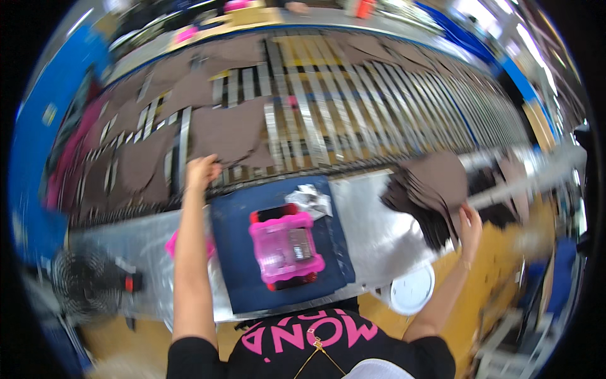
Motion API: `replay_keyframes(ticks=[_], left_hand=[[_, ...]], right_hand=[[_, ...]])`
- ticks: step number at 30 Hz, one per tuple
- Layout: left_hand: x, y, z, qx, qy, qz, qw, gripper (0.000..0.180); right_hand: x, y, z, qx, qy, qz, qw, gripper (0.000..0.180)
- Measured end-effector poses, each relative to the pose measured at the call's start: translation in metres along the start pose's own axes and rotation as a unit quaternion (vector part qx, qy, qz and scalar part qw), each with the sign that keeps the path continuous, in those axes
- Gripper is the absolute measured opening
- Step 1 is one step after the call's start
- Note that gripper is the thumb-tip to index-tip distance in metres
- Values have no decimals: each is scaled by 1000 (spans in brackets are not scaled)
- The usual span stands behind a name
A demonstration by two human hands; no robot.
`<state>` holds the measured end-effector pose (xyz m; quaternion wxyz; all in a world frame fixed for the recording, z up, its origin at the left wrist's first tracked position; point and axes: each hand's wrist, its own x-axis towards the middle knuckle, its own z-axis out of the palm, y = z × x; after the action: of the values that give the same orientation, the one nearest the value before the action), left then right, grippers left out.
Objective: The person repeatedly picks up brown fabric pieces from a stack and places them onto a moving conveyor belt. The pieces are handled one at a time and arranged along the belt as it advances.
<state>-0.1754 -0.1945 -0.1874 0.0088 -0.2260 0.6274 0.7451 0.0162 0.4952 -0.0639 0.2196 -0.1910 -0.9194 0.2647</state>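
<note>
My left hand [203, 172] reaches forward with its fingers curled at the near edge of a brown fabric piece [228, 132]. That piece lies flat on a slatted metal rack [303, 120]. Off to the right, my right hand [468, 224] pinches the lower edge of a stack of brown fabric pieces [439, 180], which hangs partly over the table's front edge. Between my arms, a pink plastic case [278, 247] with red and black parts sits on a dark blue mat [233, 271]. Crumpled silvery material [309, 201] lies beside the case.
More brown pieces [148, 158] cover the rack's left and far parts. A black fan [85, 281] stands at the left end of the metal table [372, 234]. Below its front edge is a white bucket [412, 290]. A person's hand [297, 7] shows beyond the rack.
</note>
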Motion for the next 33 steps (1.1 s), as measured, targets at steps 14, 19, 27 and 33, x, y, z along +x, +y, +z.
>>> replay_keyframes(ticks=[14, 19, 27, 33], left_hand=[[-117, 42, -43, 154, 46, 28, 987, 23], [-142, 47, -43, 107, 48, 28, 993, 23], [-162, 53, -20, 129, 25, 24, 991, 23], [-169, 54, -21, 120, 7, 34, 992, 23]], right_hand=[[38, 22, 29, -313, -7, 216, 925, 71], [50, 83, 31, -221, 2, 74, 972, 70], [71, 141, 21, -84, -84, 161, 980, 62], [30, 56, 5, 49, -109, 191, 974, 38]])
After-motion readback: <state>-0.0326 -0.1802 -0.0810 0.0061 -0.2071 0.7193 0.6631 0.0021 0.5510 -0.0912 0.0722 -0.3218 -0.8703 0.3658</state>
